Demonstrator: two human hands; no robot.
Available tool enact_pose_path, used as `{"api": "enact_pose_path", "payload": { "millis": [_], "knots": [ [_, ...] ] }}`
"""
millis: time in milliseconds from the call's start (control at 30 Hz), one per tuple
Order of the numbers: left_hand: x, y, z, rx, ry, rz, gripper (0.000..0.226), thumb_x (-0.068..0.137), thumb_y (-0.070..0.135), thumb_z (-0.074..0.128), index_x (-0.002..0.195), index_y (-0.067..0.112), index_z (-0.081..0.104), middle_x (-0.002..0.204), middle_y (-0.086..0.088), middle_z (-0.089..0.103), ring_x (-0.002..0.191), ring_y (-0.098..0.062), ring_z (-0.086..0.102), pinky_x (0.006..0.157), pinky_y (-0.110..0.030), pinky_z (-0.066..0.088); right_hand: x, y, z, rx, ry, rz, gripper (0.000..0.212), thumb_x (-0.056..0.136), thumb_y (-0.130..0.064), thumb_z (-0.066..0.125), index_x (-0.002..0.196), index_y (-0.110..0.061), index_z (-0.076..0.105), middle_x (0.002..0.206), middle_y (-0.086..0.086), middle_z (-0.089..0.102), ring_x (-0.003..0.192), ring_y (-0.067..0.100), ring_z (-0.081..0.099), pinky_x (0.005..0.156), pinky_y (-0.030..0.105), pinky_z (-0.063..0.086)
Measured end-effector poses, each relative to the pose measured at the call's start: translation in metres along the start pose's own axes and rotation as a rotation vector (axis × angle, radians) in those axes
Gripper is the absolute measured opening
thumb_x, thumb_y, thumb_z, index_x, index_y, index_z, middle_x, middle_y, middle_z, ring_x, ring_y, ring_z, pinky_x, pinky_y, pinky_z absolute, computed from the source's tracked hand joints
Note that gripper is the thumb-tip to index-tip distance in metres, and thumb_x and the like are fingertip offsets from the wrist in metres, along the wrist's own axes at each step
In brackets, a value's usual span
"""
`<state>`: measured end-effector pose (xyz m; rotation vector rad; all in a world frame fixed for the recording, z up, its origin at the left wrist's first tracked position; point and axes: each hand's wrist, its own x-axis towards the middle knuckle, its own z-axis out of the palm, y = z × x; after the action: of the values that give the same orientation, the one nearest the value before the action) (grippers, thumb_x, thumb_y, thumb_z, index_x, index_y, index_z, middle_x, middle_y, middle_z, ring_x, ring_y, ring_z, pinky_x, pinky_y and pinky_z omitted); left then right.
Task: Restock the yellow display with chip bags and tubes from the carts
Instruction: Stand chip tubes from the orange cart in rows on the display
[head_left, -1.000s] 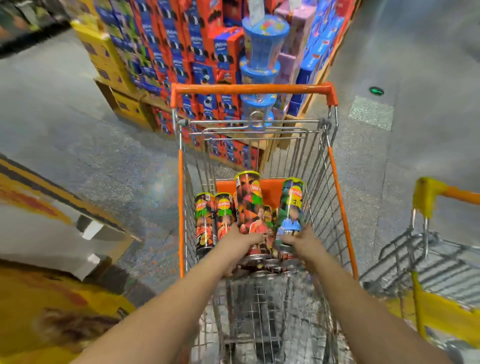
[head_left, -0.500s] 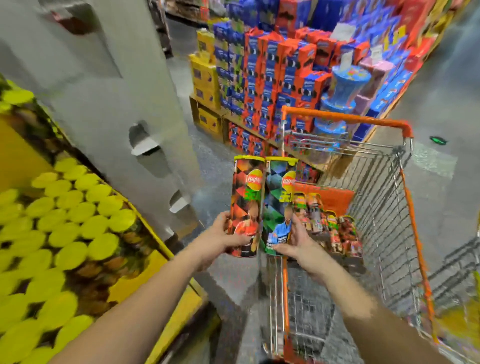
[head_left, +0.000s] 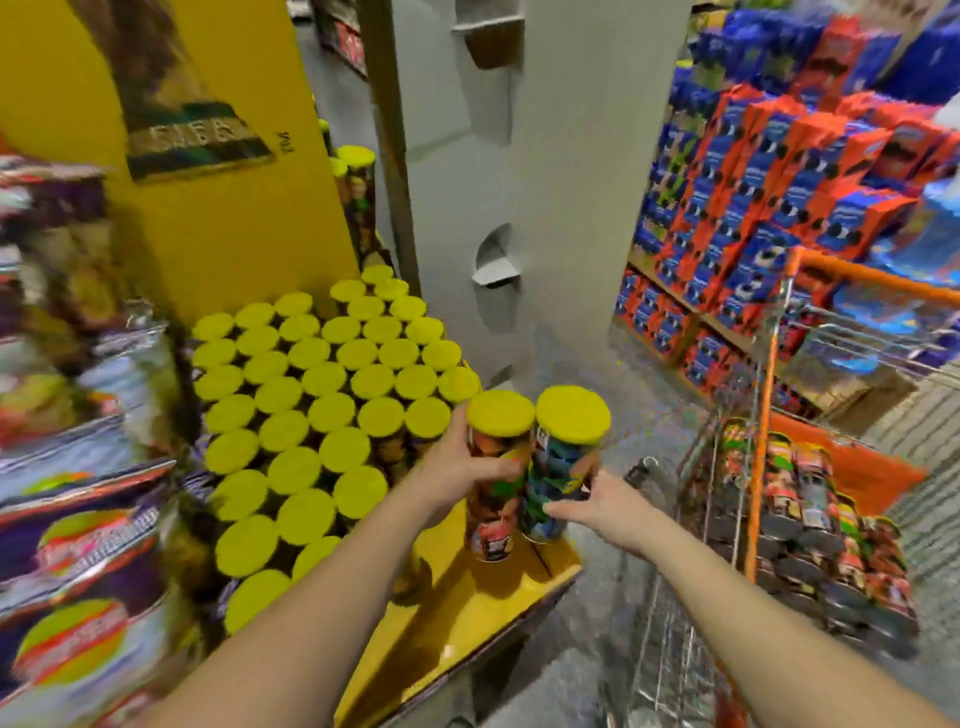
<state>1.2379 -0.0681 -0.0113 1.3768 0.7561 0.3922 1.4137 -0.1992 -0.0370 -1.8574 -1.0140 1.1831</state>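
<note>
My left hand (head_left: 452, 478) grips an orange-patterned chip tube (head_left: 496, 483) with a yellow lid. Beside it, touching, my right hand (head_left: 602, 501) grips a blue-green chip tube (head_left: 563, 467). Both tubes stand upright just above the front right corner of the yellow display shelf (head_left: 467, 613). Several yellow-lidded tubes (head_left: 322, 405) stand packed in rows on that shelf to the left. The orange-handled cart (head_left: 769, 426) at the right holds several more tubes (head_left: 810, 525).
Chip bags (head_left: 78, 545) hang blurred at the far left. A yellow display back panel (head_left: 218, 218) rises behind the tubes, with a grey cardboard column (head_left: 545, 182) beside it. Stacked orange and blue boxes (head_left: 779, 171) fill the back right. Grey floor lies between.
Both hands lifted the two tubes out of the cart and carried them left to the yellow shelf. My view swung left from the cart to the display.
</note>
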Motion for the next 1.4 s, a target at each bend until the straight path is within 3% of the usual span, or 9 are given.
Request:
{"api": "enact_pose_path", "payload": {
  "millis": [133,200,300,400,600,933,1100,1267,1400],
  "knots": [
    [-0.004,-0.005,-0.027,0.058,0.092,-0.021,0.087,0.076,0.012,0.082,0.142,0.028,0.028,0.125,0.008,0.058,0.115,-0.013,0.057,0.100,-0.033,0.047,0.020,-0.002,0.032,-0.061,0.000,0.009,0.051,0.084,-0.014,0.074,0.116,-0.021,0.035,0.097,-0.021,0.046,0.084,-0.011,0.045,0.061,-0.006,0.035],
    [-0.004,-0.007,-0.037,0.168,0.140,-0.022,0.085,0.077,0.016,0.081,0.141,0.030,0.026,0.120,0.010,0.057,0.112,-0.014,0.057,0.097,-0.030,0.046,0.034,-0.001,0.045,-0.083,-0.006,0.022,0.052,0.083,-0.014,0.075,0.116,-0.023,0.036,0.098,-0.024,0.047,0.092,-0.005,0.053,0.068,-0.001,0.039],
    [-0.002,-0.012,-0.050,0.371,0.213,-0.025,0.087,0.077,0.024,0.081,0.143,0.030,0.024,0.133,0.002,0.048,0.115,-0.017,0.053,0.092,-0.030,0.046,0.053,0.006,0.061,-0.057,0.012,0.020,0.066,0.076,-0.026,0.082,0.122,-0.032,0.035,0.114,-0.017,0.053,0.117,0.013,0.053,0.096,0.024,0.044],
    [0.007,-0.021,-0.062,0.642,0.245,-0.015,0.087,0.077,0.029,0.079,0.147,0.023,0.027,0.147,-0.002,0.036,0.132,-0.022,0.041,0.102,-0.035,0.041,0.069,0.016,0.073,-0.096,0.023,0.010,0.085,0.068,-0.039,0.085,0.136,-0.033,0.034,0.133,-0.004,0.045,0.124,0.018,0.047,0.107,0.042,0.041],
    [0.019,-0.036,-0.079,1.030,0.297,-0.074,0.087,0.074,0.038,0.075,0.146,0.016,0.032,0.141,-0.008,0.043,0.131,-0.031,0.038,0.105,-0.045,0.037,0.099,0.038,0.102,-0.064,0.099,0.031,0.080,0.067,-0.031,0.086,0.131,-0.035,0.038,0.132,-0.003,0.049,0.122,0.017,0.050,0.104,0.038,0.044],
    [0.026,-0.063,-0.089,1.319,0.352,-0.199,0.082,0.083,0.042,0.065,0.149,0.016,0.023,0.144,-0.004,0.035,0.131,-0.026,0.032,0.106,-0.039,0.028,0.144,0.058,0.138,-0.098,0.250,0.070,0.085,0.077,-0.019,0.081,0.147,-0.015,0.032,0.141,0.008,0.043,0.129,0.027,0.045,0.100,0.035,0.043],
    [0.026,-0.069,-0.087,1.395,0.385,-0.165,0.080,0.087,0.047,0.061,0.150,0.017,0.021,0.145,-0.004,0.034,0.132,-0.026,0.031,0.106,-0.038,0.027,0.151,0.072,0.149,-0.164,0.322,0.206,0.098,0.078,-0.040,0.077,0.152,-0.012,0.019,0.142,0.015,0.041,0.129,0.033,0.045,0.100,0.039,0.044],
    [0.023,-0.074,-0.086,1.470,0.410,-0.176,0.075,0.090,0.048,0.056,0.151,0.021,0.021,0.146,-0.007,0.032,0.132,-0.028,0.030,0.106,-0.041,0.028,0.152,0.075,0.156,-0.297,0.331,0.241,0.096,0.084,-0.054,0.066,0.153,-0.011,0.015,0.132,0.016,0.056,0.114,0.035,0.059,0.078,0.036,0.050],
    [0.022,-0.075,-0.086,1.506,0.426,-0.185,0.073,0.091,0.048,0.054,0.151,0.021,0.021,0.146,-0.007,0.033,0.131,-0.029,0.032,0.105,-0.041,0.030,0.163,0.070,0.159,-0.214,0.327,0.282,0.095,0.086,-0.044,0.068,0.153,-0.010,0.012,0.140,0.018,0.050,0.124,0.037,0.052,0.093,0.042,0.047]
  ]
}}
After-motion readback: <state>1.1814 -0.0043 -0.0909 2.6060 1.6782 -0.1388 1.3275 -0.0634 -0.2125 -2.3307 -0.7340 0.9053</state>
